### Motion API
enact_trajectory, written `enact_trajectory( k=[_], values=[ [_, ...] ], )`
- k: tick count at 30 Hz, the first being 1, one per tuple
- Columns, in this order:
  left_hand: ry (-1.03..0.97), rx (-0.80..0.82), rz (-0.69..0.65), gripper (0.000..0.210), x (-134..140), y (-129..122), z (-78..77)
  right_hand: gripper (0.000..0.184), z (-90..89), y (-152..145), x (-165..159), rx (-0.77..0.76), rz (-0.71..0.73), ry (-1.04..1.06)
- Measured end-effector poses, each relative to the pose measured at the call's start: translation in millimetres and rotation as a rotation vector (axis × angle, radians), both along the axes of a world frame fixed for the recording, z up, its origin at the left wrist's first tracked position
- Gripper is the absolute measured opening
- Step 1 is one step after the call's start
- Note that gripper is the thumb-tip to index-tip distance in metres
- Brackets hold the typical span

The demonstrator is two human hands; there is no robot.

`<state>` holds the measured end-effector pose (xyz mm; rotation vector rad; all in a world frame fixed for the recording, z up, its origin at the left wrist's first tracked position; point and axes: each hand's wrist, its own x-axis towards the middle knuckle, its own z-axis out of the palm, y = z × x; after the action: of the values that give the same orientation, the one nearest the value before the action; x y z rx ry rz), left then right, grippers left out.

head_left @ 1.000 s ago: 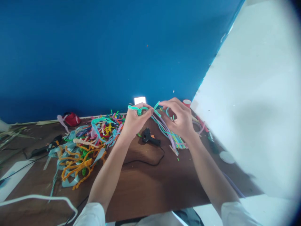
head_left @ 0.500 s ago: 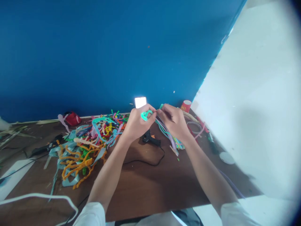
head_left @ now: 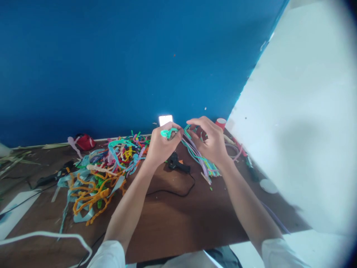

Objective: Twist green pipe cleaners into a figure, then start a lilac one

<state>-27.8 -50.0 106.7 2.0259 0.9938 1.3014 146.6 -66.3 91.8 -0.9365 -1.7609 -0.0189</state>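
"From the head view, how far along is it?"

"Partway, I'd judge: the green fuzzy stem [head_left: 166,133] is already bent into a loop. Whether more shaping is left, I can't tell."

"How does it look?"

"Mint-bright, fluffy, curled round. It's in the left hand [head_left: 161,147], pinched between thumb and bent fingers, raised over the table [head_left: 167,230]."

"And hand number 2?"

"The right hand [head_left: 209,141] is partly open, thumb and forefinger parted; contact with the stem is unclear. Loose strands [head_left: 205,163] lie below."
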Motion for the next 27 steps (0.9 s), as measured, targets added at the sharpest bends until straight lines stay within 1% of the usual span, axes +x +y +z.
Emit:
enact_trajectory(
  k=[2, 4, 7, 9, 11, 12, 13, 16, 17, 18, 19, 20, 21, 23, 25, 26, 27],
  values=[
    [-0.028, -0.044, -0.039, 0.014, 0, 0, 0.0, 0.025, -2.4, 1, 7, 0.060, 0.011, -0.161],
    [-0.034, -0.052, -0.067, 0.016, -1, 0, 0.4, 0.025, -5.0, 2, 12, 0.085, 0.011, -0.234],
    [-0.006, -0.027, -0.071, 0.017, -2, -2, 2.3, 0.018, -5.3, 2, 13, 0.057, 0.014, -0.263],
    [0.037, 0.006, -0.057, 0.017, -2, -4, 3.9, 0.018, -3.2, 0, 9, 0.029, 0.001, -0.227],
    [0.111, 0.071, -0.027, 0.017, -2, -6, 4.4, 0.028, -0.5, -2, 4, -0.029, -0.001, -0.126],
    [0.159, 0.120, -0.002, 0.017, -2, -7, 4.0, 0.033, 0.7, -2, 1, -0.086, 0.021, -0.045],
    [0.210, 0.182, 0.030, 0.017, -2, -7, 3.1, 0.036, 1.6, -2, -2, -0.170, 0.072, 0.054],
    [0.337, 0.403, 0.126, 0.018, 0, -8, -1.8, 0.038, 2.7, -2, -8, -0.498, 0.320, 0.414],
    [0.355, 0.453, 0.148, 0.019, 1, -7, -3.4, 0.038, 2.7, -1, -9, -0.588, 0.389, 0.508],
    [0.353, 0.470, 0.161, 0.019, 2, -7, -4.4, 0.038, 2.5, -1, -11, -0.637, 0.426, 0.565],
    [0.332, 0.450, 0.161, 0.019, 2, -6, -4.8, 0.039, 2.3, -1, -12, -0.631, 0.419, 0.580],
    [0.295, 0.399, 0.150, 0.018, 3, -5, -4.6, 0.040, 2.1, -1, -12, -0.575, 0.374, 0.559],
    [0.245, 0.330, 0.131, 0.017, 3, -5, -3.8, 0.038, 1.8, -1, -13, -0.485, 0.305, 0.510],
    [0.138, 0.191, 0.085, 0.016, 2, -3, -1.5, 0.028, 0.7, -1, -12, -0.259, 0.139, 0.373],
    [0.061, 0.088, 0.051, 0.016, 1, -2, 0.4, 0.013, -1.3, 0, -8, -0.073, 0.029, 0.198],
    [0.037, 0.046, 0.036, 0.015, 0, -1, 0.8, 0.015, -2.7, 0, -5, 0.000, 0.009, 0.096],
    [0.021, 0.011, 0.019, 0.015, -1, 0, 1.0, 0.020, -4.2, 2, -2, 0.059, 0.004, -0.007]
  ],
)
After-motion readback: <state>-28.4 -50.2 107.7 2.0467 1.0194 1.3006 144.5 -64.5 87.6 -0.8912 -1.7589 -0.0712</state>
